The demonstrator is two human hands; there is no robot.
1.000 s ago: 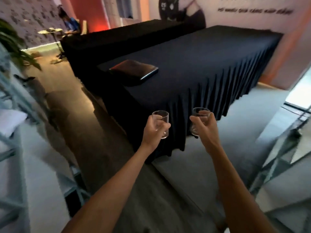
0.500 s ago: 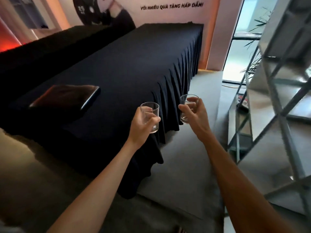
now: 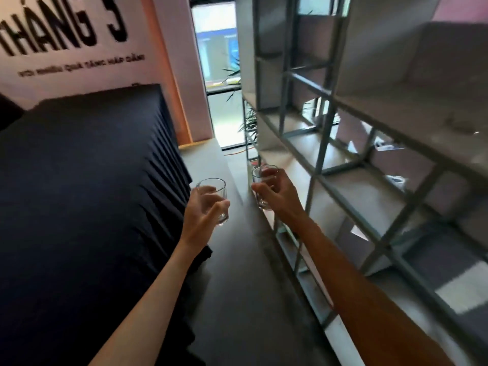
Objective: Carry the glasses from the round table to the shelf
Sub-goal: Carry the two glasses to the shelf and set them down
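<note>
left hand [image 3: 202, 220]: fingers wrapped round upright glass [image 3: 214, 200], over floor beside draped table [image 3: 79, 180]. right hand [image 3: 274, 192]: fingers curled round second glass [image 3: 264, 178], upright, nearer the shelf [image 3: 324, 170], which lies rightward.

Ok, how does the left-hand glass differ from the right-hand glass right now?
The left-hand glass hangs over the floor beside the black-draped table; the right-hand glass is higher in view and nearer the shelf. The left-hand glass shows rim and base around the left hand; the right-hand glass is mostly hidden behind the right hand. Both are clear tumblers, apparently empty, each in a curled grip.
</note>
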